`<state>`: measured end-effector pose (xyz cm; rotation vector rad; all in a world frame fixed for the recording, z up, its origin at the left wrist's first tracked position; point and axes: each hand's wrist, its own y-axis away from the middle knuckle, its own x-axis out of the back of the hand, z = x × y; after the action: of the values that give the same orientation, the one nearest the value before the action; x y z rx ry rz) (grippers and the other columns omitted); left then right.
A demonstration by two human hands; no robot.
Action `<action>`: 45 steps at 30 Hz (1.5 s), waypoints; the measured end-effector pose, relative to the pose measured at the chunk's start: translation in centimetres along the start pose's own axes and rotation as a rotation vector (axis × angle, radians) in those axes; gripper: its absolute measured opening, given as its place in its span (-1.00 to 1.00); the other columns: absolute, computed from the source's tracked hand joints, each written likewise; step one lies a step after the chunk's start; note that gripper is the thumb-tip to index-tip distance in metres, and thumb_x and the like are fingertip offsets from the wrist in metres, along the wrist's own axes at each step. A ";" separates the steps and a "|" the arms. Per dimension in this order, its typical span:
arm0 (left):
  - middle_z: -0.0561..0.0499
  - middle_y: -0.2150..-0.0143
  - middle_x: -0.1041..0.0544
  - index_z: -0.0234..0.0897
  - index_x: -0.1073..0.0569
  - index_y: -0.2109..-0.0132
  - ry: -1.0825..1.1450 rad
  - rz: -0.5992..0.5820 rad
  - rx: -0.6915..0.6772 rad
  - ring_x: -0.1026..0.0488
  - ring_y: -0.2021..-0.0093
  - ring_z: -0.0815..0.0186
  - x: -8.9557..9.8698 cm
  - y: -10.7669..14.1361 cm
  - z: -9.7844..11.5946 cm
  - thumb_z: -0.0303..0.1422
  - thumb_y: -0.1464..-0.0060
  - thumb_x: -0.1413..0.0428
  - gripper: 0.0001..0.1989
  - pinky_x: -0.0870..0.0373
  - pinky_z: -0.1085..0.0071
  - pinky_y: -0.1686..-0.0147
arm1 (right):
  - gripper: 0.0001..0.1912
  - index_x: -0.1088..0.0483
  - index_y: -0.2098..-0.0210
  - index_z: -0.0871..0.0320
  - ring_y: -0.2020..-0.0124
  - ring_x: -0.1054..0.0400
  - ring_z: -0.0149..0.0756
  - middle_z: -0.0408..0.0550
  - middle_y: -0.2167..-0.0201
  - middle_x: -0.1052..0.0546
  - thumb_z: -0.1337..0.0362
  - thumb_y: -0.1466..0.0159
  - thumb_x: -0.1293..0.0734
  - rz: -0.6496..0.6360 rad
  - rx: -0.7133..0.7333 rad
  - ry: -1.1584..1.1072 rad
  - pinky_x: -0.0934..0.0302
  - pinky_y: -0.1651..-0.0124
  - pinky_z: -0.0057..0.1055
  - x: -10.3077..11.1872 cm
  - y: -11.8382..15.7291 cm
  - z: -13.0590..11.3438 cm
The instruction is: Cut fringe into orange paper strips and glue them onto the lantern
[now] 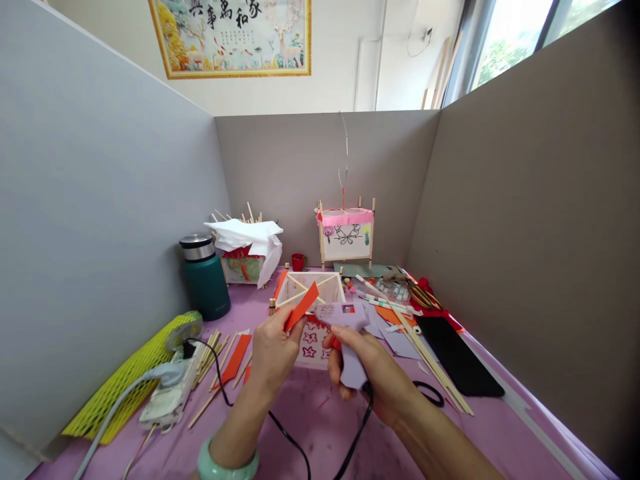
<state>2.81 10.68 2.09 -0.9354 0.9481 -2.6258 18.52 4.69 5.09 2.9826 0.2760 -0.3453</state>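
Note:
My left hand (277,347) pinches a red paper strip (304,307), which slants up to the right. In my right hand (363,360) is a lilac hot glue gun (353,367), its nozzle pointing left close to the strip. Whether the nozzle touches the paper I cannot tell. Right behind both hands stands a box-shaped paper lantern (313,347) with crossed sticks over its open top and red flower drawings on the front. My hands hide part of that front. A black cord runs down from the glue gun's handle.
At left are a teal bottle (206,280), a power strip (170,393), yellow netting (125,380), sticks and red paper (235,360). Behind stand a finished-looking lantern (347,240) and a paper-covered box (245,263). At right lie a black phone (457,353), long sticks (430,360), scissors (429,393) and markers.

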 end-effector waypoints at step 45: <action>0.04 0.40 -0.56 -0.23 -0.52 0.24 -0.062 0.063 -0.012 -0.45 0.44 0.31 -0.6 0.2 -0.5 -0.34 -0.13 -0.06 -0.84 -0.27 0.44 0.40 | -0.63 -0.24 0.48 0.13 0.79 -0.15 -0.45 -0.18 0.77 -0.37 -0.05 -0.21 -0.22 0.118 -0.095 0.180 0.06 0.72 -0.55 -0.5 0.6 -1.9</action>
<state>3.01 10.99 1.38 -0.9669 0.9634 -2.5270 18.60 4.27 7.09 2.9214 0.1280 -0.0499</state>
